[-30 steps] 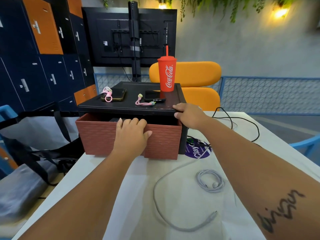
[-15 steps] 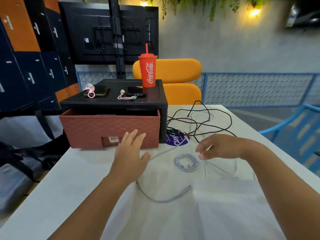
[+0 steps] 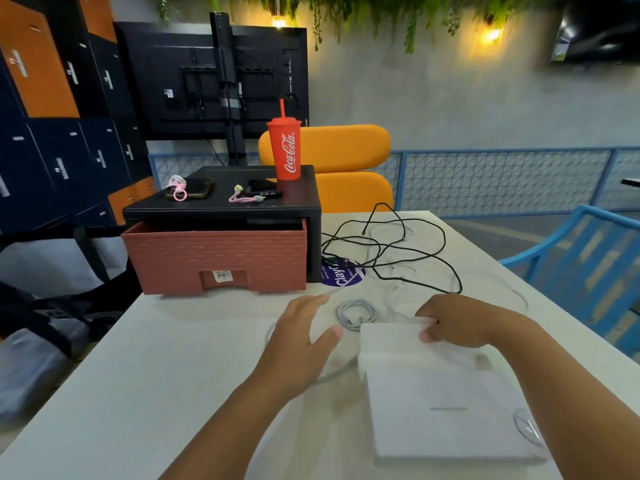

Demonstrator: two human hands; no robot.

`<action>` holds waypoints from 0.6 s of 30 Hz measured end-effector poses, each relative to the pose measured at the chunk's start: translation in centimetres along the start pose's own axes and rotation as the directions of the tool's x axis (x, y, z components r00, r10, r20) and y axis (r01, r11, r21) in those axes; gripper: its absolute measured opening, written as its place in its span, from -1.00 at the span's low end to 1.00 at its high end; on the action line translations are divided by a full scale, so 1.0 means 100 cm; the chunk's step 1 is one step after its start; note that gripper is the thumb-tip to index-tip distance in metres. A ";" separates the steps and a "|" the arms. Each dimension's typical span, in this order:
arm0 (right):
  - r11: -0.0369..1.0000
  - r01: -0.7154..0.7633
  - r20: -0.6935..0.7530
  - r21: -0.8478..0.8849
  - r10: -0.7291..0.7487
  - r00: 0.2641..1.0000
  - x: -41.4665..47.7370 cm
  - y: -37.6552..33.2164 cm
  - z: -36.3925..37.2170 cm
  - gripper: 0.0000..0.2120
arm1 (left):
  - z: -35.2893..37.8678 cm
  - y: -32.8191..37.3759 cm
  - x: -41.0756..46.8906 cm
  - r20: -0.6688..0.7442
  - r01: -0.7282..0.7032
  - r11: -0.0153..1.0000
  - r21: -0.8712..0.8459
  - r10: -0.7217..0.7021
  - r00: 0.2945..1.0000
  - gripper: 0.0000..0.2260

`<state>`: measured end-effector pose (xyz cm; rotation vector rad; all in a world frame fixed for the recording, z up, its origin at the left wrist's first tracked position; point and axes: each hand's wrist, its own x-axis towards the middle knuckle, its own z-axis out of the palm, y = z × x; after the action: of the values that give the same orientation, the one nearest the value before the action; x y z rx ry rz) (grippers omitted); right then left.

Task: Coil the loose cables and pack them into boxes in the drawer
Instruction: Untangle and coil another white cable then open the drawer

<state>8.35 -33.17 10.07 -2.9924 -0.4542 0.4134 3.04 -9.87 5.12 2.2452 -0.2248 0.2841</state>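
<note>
nearest us, our right hand (image 3: 450,329) pinches the far edge of the box (image 3: 440,403). our left hand (image 3: 304,336) lies flat and loose, holding nothing. the coil (image 3: 356,311) sits between them, just right of the left fingers, its oval running left to right; we judge the left nearer. beyond sprawls the black cable (image 3: 375,252), with the drawer (image 3: 214,258) past the left hand.
</note>
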 end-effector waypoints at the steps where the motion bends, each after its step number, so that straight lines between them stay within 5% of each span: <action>1: 1.000 0.009 -0.045 -0.008 -0.010 0.999 -0.001 -0.004 -0.004 -0.91 | 0.000 0.003 -0.003 0.025 0.013 0.998 -0.059 -0.011 1.000 -0.61; 5: 0.998 0.048 -0.232 0.035 -0.039 0.972 -0.004 -0.023 -0.027 -0.77 | -0.003 0.010 -0.006 0.081 0.067 0.955 -0.288 -0.045 0.996 -0.51; 8: 0.988 0.114 -0.334 0.106 -0.072 0.940 -0.002 -0.041 -0.045 -0.91 | -0.012 0.011 -0.005 0.055 0.024 0.929 -0.368 -0.004 0.998 -0.40; 11: 0.974 0.180 -0.430 0.135 -0.106 0.897 0.001 -0.063 -0.062 -0.79 | -0.028 0.006 -0.002 0.041 -0.013 0.939 -0.344 0.029 0.999 -0.34; 15: 0.940 0.324 -0.522 0.108 -0.224 0.823 0.009 -0.094 -0.075 -0.89 | -0.057 -0.003 0.009 -0.034 -0.008 0.965 -0.262 -0.001 0.999 -0.24; 18: 0.910 0.410 -0.661 0.064 -0.269 0.701 0.024 -0.112 -0.075 -0.90 | -0.077 -0.012 0.017 -0.094 0.017 0.960 -0.280 -0.045 0.995 -0.23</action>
<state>9.51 -22.17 18.05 -2.5232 -0.8002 -0.5574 3.96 -3.26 9.47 1.9479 -0.1651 0.3260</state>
